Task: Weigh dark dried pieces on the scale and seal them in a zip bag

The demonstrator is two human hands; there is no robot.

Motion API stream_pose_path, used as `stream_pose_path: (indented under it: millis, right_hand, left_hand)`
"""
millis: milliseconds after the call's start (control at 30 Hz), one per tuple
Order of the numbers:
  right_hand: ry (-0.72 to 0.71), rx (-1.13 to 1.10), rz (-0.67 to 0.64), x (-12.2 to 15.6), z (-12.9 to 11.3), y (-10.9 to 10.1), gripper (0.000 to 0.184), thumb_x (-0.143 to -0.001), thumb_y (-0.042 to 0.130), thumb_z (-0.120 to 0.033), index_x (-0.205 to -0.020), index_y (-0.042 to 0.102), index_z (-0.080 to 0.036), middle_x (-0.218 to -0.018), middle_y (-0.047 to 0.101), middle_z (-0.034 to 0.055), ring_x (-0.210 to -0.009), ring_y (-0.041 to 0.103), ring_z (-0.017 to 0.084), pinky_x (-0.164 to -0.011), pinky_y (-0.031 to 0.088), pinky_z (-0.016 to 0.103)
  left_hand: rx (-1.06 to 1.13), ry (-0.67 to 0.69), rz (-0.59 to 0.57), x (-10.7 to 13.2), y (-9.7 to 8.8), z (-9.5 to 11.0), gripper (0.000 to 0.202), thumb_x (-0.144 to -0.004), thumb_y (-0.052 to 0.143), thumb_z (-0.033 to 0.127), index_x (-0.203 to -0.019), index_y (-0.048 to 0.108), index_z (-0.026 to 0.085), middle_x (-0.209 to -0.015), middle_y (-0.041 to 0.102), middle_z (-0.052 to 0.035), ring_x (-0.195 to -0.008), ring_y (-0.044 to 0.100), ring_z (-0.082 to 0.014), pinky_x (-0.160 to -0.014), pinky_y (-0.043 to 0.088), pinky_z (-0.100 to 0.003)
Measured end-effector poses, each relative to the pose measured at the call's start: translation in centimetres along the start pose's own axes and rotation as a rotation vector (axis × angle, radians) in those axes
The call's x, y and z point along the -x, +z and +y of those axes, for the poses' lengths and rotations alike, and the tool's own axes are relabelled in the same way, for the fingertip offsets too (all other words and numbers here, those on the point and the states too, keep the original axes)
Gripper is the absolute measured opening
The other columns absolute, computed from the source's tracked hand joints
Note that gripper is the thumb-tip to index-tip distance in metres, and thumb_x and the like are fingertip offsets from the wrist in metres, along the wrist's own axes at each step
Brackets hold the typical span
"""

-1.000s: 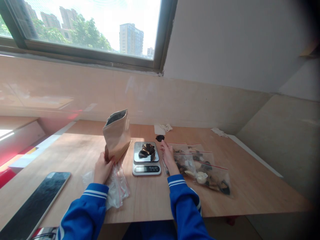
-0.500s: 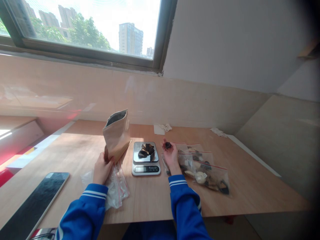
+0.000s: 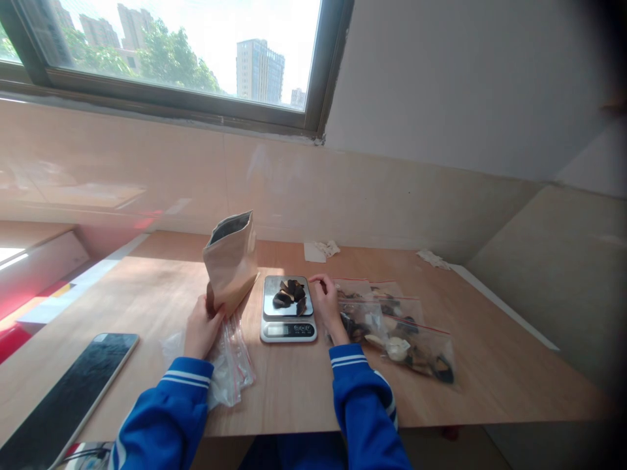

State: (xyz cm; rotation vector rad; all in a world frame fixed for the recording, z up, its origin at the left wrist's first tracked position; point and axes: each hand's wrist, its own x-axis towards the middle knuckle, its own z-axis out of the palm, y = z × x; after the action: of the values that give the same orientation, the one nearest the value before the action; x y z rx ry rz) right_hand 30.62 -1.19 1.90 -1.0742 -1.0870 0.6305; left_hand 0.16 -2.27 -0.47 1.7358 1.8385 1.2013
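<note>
Wooden bench (image 3: 304,385) seen from above by a seated person in blue sleeves with white cuff stripes. The left hand (image 3: 200,329) is closed around the lower edge of a tan paper pouch (image 3: 231,261), which stands upright with its top open, left of centre. Under that hand lies a loose pile of clear zip bags (image 3: 228,365), touching the pouch base.

Just right of the pouch sits a small digital kitchen scale (image 3: 289,312) with a metal platform and a dark display facing the person. A small heap of dark dried slices (image 3: 290,295) rests on the platform. The right hand (image 3: 329,305) is at the right edge of the scale, fingers curled toward the heap; whether it pinches a slice cannot be told.

Right of that hand, several clear filled bags (image 3: 401,333) with red zip strips lie overlapping on the bench, holding dark and pale pieces. A dark phone (image 3: 63,398) lies face up at the near left corner. Crumpled white paper scraps (image 3: 321,249) lie at the far edge, against a tiled wall. A window (image 3: 161,46) above shows trees and tall buildings.
</note>
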Motion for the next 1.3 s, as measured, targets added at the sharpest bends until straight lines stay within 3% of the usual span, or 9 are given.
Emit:
stream_pose_path:
  millis: [133,300,767,933,1100,1300]
  right_hand:
    - [-0.280,0.520,-0.168,0.6,-0.5,0.4,0.017,-0.086,0.054,-0.031,-0.088,0.067,-0.021,-0.093,0.061,0.0051,-0.094,0.050,0.022,-0.092,0.037,0.038]
    - [-0.306,0.755,-0.230,0.9,0.1,0.5,0.033,-0.079,0.067,-0.041,-0.106,0.066,-0.023,-0.112,0.051,0.0097,-0.107,0.046,0.028,-0.096,0.039,0.044]
    - [-0.298,0.781,-0.277,0.9,0.0,0.6,0.035,-0.081,0.065,-0.034,-0.116,0.063,-0.028,-0.116,0.049,0.0095,-0.113,0.045,0.029,-0.097,0.040,0.047]
    - [-0.340,0.775,-0.286,0.7,-0.5,0.7,0.019,-0.083,0.064,-0.033,-0.101,0.071,-0.031,-0.117,0.049,0.0079,-0.113,0.045,0.028,-0.097,0.039,0.046]
    - [-0.423,0.752,-0.214,0.1,-0.3,0.9,0.013,-0.086,0.061,-0.030,-0.091,0.073,-0.027,-0.109,0.055,0.0072,-0.102,0.050,0.024,-0.093,0.041,0.041]
    - [-0.546,0.729,-0.008,-0.3,-0.7,0.9,0.017,-0.090,0.058,-0.030,-0.090,0.073,-0.023,-0.099,0.057,0.0072,-0.093,0.052,0.022,-0.086,0.043,0.037]
  left_hand:
    - [0.009,-0.010,-0.005,0.0,0.0,-0.1,0.038,-0.077,0.053,0.045,-0.105,0.052,0.018,-0.088,0.064,-0.0053,-0.079,0.062,-0.0242,-0.068,0.048,-0.034]
    - [0.021,-0.021,-0.012,0.0,0.1,-0.2,0.041,-0.078,0.054,0.047,-0.107,0.052,0.018,-0.090,0.065,-0.0063,-0.082,0.063,-0.0253,-0.069,0.048,-0.035]
    - [0.028,-0.016,-0.004,-0.1,0.3,-0.5,0.042,-0.078,0.054,0.048,-0.108,0.052,0.018,-0.094,0.066,-0.0069,-0.084,0.064,-0.0261,-0.070,0.049,-0.036]
    - [0.031,-0.008,0.000,-0.1,0.2,-0.4,0.042,-0.078,0.055,0.046,-0.109,0.052,0.018,-0.096,0.066,-0.0069,-0.085,0.064,-0.0259,-0.072,0.049,-0.036]
    - [0.022,-0.005,0.000,0.0,0.1,-0.1,0.043,-0.078,0.054,0.046,-0.111,0.052,0.018,-0.099,0.065,-0.0079,-0.088,0.064,-0.0269,-0.074,0.049,-0.037]
    - [0.040,-0.017,-0.008,0.0,0.0,-0.1,0.043,-0.078,0.054,0.047,-0.110,0.052,0.018,-0.099,0.065,-0.0079,-0.088,0.064,-0.0265,-0.073,0.049,-0.037]
